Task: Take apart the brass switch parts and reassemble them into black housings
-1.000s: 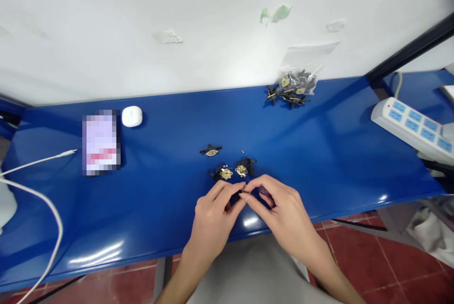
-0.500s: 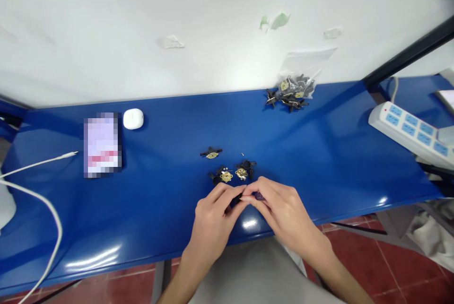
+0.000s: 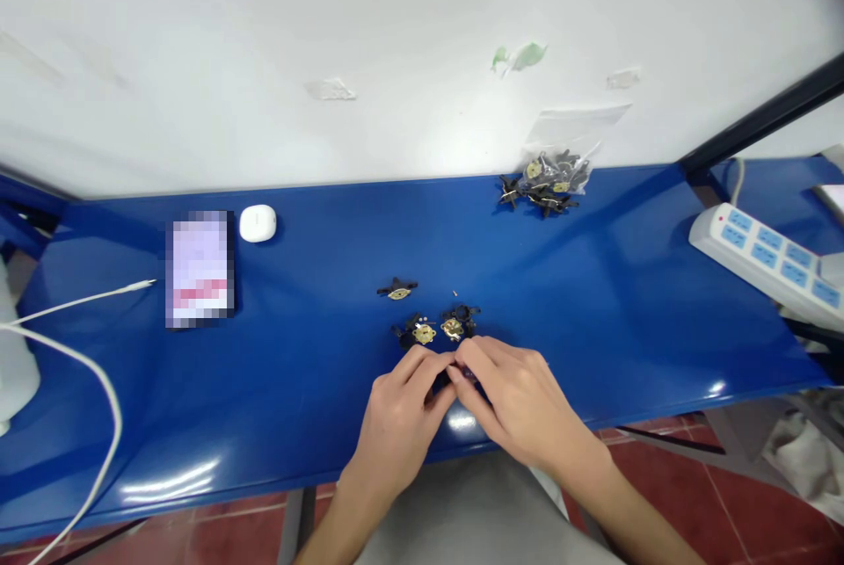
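Note:
My left hand (image 3: 399, 402) and my right hand (image 3: 518, 389) meet fingertip to fingertip near the table's front edge. Both are closed in a pinch around something small and dark, mostly covered by the fingers, so I cannot make out its kind. Just beyond the fingertips lie two opened small black assemblies, one with a brass-coloured plate (image 3: 425, 334) and small loose bits, the other with a brass-coloured plate (image 3: 453, 329) beside a black ring-like housing (image 3: 463, 313). Farther back sits a black part with a brass-coloured face (image 3: 399, 292). A tiny metal piece (image 3: 454, 293) lies to its right.
A clear plastic bag (image 3: 573, 139) with several black and brass parts leans on the white wall, more black parts (image 3: 547, 201) before it. A power strip (image 3: 765, 253) stands right; a phone (image 3: 200, 271), white case (image 3: 258, 223) and white cable (image 3: 98, 372) lie left.
The camera view has shifted slightly. My right fingers have curled and changed their grip at the small dark thing; my left hand keeps its pinch. The parts on the table lie as before.

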`<state>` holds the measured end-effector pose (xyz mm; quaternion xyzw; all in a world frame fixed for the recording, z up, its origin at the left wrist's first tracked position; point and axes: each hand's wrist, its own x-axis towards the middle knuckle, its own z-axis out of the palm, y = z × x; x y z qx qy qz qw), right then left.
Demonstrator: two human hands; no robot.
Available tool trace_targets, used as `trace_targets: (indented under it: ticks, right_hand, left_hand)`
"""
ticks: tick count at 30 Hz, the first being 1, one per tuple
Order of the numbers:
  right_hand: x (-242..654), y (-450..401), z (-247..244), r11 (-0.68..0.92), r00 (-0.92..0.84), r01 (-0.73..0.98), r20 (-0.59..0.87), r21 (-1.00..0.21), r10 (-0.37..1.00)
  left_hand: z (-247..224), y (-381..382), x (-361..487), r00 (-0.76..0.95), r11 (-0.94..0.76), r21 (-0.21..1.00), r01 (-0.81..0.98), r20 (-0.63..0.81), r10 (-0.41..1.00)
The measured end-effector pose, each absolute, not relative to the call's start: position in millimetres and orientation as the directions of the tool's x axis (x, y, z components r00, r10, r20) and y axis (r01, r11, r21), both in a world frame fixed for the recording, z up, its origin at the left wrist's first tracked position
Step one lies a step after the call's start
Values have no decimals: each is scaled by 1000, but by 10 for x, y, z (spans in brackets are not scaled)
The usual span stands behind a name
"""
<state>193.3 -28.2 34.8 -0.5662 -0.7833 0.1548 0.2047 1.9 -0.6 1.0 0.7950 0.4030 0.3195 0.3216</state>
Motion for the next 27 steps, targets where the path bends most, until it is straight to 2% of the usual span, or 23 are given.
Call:
trace_targets:
  ticks: [6,14,18,21,27]
  right_hand:
    - [1918,-267,355,387,-362,853,138,-351,922]
    - [1977,-312,447,406,-400,858,86,-314,913]
    - [1988,-319,469,399,-397,849,79,-347,914]
    - [2057,-310,483,378,-377,828,88,-414,922]
    - [2335,-100,566,239,-209,801,117,-548,971]
  left_hand:
    - [11,4,26,462,-446,781,437,231,856]
    - [38,12,49,458,-443,784,435,230,858]
    - [65,26,52,456,-445,784,432,235,858]
    - [77,32,57,451,-447,785,430,242,859]
    - [42,12,63,432,-439,788,432,246,868]
